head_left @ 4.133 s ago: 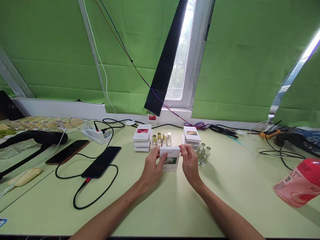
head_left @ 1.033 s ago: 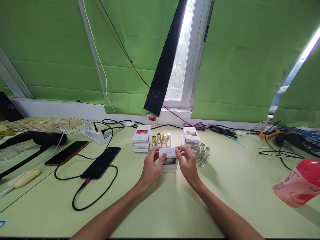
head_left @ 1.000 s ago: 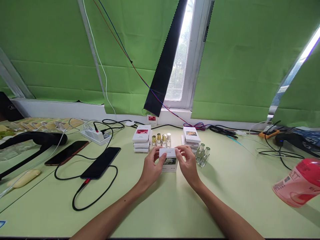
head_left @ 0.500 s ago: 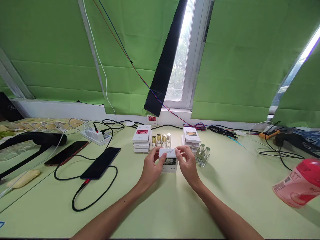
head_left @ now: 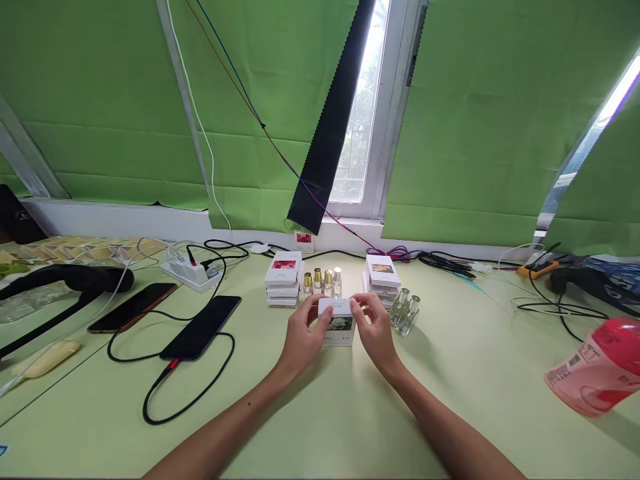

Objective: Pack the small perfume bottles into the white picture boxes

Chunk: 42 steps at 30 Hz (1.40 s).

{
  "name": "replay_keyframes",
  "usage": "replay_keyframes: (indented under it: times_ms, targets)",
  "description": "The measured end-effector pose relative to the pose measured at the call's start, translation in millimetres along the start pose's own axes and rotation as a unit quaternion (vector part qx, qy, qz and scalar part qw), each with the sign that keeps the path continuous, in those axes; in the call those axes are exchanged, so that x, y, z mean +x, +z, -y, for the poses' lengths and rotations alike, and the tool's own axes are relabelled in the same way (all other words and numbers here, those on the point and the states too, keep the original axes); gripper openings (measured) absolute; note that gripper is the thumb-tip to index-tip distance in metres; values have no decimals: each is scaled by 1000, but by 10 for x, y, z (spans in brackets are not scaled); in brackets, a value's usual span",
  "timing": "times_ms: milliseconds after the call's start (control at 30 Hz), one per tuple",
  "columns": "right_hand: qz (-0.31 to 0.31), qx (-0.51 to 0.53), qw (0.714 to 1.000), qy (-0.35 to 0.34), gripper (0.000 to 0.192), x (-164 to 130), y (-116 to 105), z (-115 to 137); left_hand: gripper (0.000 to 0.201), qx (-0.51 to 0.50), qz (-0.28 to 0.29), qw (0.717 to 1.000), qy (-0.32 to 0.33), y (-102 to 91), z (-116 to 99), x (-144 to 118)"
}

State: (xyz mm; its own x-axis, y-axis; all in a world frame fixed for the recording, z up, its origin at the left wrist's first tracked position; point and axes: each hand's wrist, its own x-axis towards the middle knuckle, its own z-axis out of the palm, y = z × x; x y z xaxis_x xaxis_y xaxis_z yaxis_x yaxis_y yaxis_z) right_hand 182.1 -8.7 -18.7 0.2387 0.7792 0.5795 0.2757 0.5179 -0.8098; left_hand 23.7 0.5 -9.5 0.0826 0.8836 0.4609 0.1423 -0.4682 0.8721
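Between my two hands a small white box point(head_left: 338, 327) with a flower picture on its front stands on the green table. My left hand point(head_left: 306, 333) grips its left side, thumb on the front near the top. From the right, my right hand point(head_left: 374, 328) pinches its upper corner, with the fingers behind it partly hidden. Just beyond are several small glass bottles with gold and silver caps point(head_left: 323, 283). A stack of white boxes point(head_left: 283, 277) rises at the left, another stack point(head_left: 383, 277) at the right. Two clear bottles point(head_left: 406, 311) stand by my right hand.
A phone point(head_left: 203, 327) plugged into a black cable and a second phone point(head_left: 133, 307) lie at the left. Behind them sits a white power strip point(head_left: 193, 272). A pink container with a red lid point(head_left: 597, 367) is at the right. Coiled cables point(head_left: 445, 262) run along the wall.
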Motion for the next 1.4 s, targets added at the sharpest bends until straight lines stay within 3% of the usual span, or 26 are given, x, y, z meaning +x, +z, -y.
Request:
replay_keyframes:
  times_ms: [233, 600, 1400]
  targets:
    - [-3, 12, 1000, 0, 21, -6, 8, 23, 38, 14, 3, 1000, 5, -1, 42, -18]
    - [3, 19, 1000, -6, 23, -7, -3, 20, 35, 62, 21, 996, 58, -21, 79, -3]
    - [21, 10, 1000, -15, 28, 12, -1, 37, 37, 67, 23, 997, 36, -16, 103, 15]
